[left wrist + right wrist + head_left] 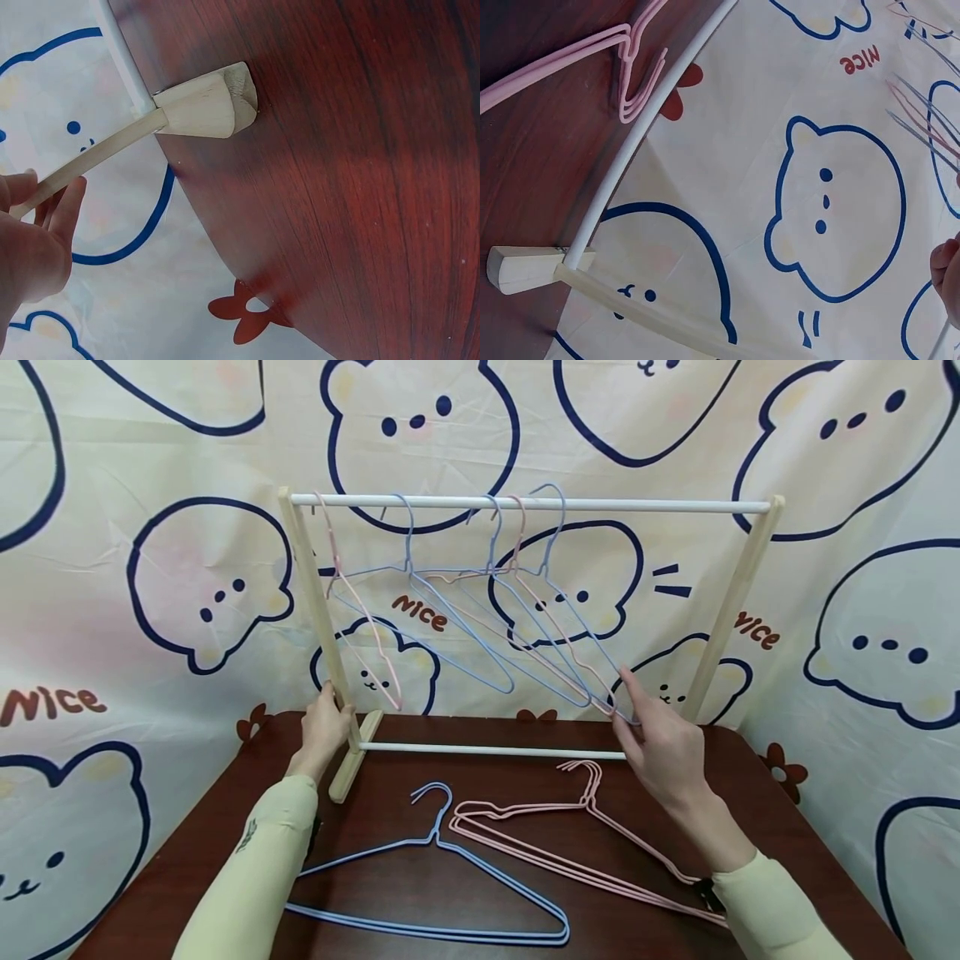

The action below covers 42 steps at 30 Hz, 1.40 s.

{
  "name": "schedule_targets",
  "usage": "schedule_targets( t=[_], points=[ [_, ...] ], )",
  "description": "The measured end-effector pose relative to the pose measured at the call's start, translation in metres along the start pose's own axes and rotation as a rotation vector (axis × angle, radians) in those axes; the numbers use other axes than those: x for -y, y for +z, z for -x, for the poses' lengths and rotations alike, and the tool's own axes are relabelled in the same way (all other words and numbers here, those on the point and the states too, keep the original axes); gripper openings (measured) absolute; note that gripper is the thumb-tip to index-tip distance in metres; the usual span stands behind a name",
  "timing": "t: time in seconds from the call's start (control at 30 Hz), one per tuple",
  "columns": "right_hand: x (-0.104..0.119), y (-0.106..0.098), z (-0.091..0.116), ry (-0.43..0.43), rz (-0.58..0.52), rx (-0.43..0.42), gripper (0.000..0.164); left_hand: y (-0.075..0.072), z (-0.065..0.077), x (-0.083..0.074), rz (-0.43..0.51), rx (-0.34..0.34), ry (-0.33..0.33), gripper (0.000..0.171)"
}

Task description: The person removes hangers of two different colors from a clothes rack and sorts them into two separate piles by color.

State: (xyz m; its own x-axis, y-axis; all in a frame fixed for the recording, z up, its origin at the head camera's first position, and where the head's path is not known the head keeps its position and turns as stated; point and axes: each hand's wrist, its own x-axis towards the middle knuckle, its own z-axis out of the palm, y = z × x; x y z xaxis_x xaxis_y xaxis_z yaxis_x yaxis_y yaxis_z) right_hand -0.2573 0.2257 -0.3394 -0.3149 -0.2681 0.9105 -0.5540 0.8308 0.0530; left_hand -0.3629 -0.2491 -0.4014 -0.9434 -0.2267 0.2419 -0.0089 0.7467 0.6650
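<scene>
My left hand [324, 731] grips the left wooden post [318, 610] of a small clothes rack; in the left wrist view the fingers [69, 210] wrap round that post. My right hand [663, 747] pinches the lower right corner of a blue hanger [581, 618], whose hook is at the white top rail [637, 505]. Beside it on the rail hang a pink hanger [555, 627] and two more blue hangers [457, 618]. Another pink hanger [367, 610] hangs at the far left, by the post. In the right wrist view only part of my right hand [946, 281] shows at the edge.
Blue hangers [510, 881] lie stacked on the dark wood table [225, 860], in front of the rack. Pink hangers [637, 842] lie to their right, under my right forearm. A white lower bar [487, 749] joins the rack's feet. A bear-print cloth [187, 460] hangs behind.
</scene>
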Motion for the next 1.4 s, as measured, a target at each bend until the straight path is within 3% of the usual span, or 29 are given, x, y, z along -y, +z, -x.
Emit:
schedule_targets(
  t=[0.3, 0.53, 0.77, 0.97, 1.13, 1.4],
  points=[
    [0.000, -0.016, 0.011, 0.041, -0.084, -0.050, 0.067, 0.000, 0.000, 0.002, 0.003, -0.005, 0.001, 0.034],
    [0.001, -0.031, 0.025, 0.104, -0.180, -0.087, 0.052, 0.001, 0.001, 0.003, 0.002, -0.012, 0.021, 0.035],
    [0.009, -0.044, 0.044, 0.141, -0.233, -0.074, 0.065, 0.001, 0.000, 0.003, 0.009, -0.012, 0.025, 0.035],
    [0.014, -0.053, 0.063, 0.204, -0.327, -0.018, 0.053, 0.001, 0.001, 0.003, 0.014, -0.006, 0.021, 0.036],
    [0.018, -0.061, 0.077, 0.297, -0.343, 0.068, 0.080, 0.000, 0.002, 0.001, 0.012, -0.003, 0.019, 0.035],
    [0.023, -0.067, 0.090, 0.363, -0.348, 0.181, 0.084, 0.000, 0.002, 0.002, 0.021, 0.000, 0.017, 0.039]
  ],
)
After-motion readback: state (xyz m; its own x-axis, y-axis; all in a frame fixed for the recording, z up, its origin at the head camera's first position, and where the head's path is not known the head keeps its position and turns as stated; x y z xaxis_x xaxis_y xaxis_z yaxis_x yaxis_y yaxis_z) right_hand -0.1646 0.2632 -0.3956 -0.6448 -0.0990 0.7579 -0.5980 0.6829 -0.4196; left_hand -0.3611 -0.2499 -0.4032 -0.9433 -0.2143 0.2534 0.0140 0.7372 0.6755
